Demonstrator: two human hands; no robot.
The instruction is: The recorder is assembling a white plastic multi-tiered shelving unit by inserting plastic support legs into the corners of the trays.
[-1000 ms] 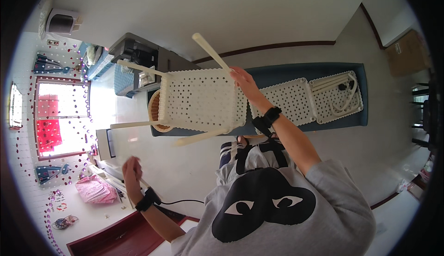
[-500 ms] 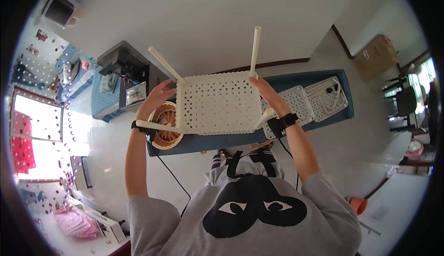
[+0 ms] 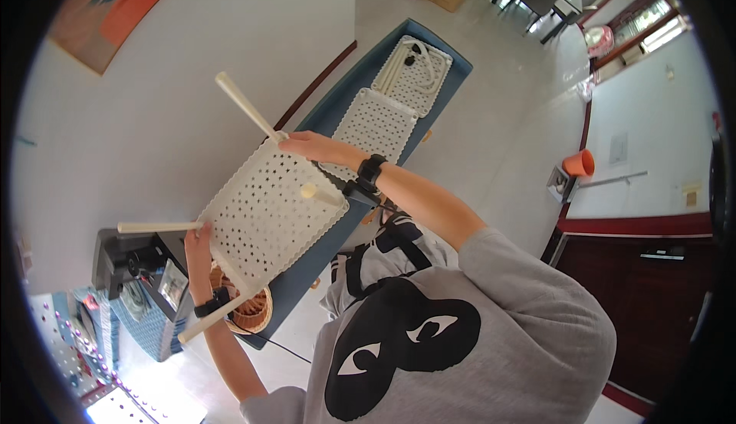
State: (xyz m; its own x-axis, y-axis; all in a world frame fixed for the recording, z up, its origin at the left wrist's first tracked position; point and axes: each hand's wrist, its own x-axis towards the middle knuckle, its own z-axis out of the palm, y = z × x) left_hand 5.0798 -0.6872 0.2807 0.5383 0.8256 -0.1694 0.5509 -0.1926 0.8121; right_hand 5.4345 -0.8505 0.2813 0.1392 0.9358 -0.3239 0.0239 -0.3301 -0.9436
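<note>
A cream plastic shelf tray [image 3: 264,202], pierced with star-shaped holes, has a pole at each corner. My left hand [image 3: 199,249] grips one corner, its fingers at the base of a pole [image 3: 157,228]. At another corner my right hand [image 3: 310,146] is closed round the rim, beside a second pole [image 3: 249,107]. A third pole [image 3: 218,317] passes over my left wrist; the fourth pole [image 3: 310,192] points up towards me. Part of a wicker basket [image 3: 253,309] shows below the tray. Both wrists wear black straps.
The long blue bench [image 3: 360,202] runs beneath everything, bearing another pierced tray [image 3: 376,129] and a farther tray [image 3: 422,79] with poles and a white hose-like loop. A wall [image 3: 230,33] stands close along the bench. A dark cabinet [image 3: 123,271] lies beyond my left hand.
My view has swung round, so the bench now runs diagonally. My left hand, its fingers spread beside the tray before, has closed at the corner. My right hand stays on its corner.
</note>
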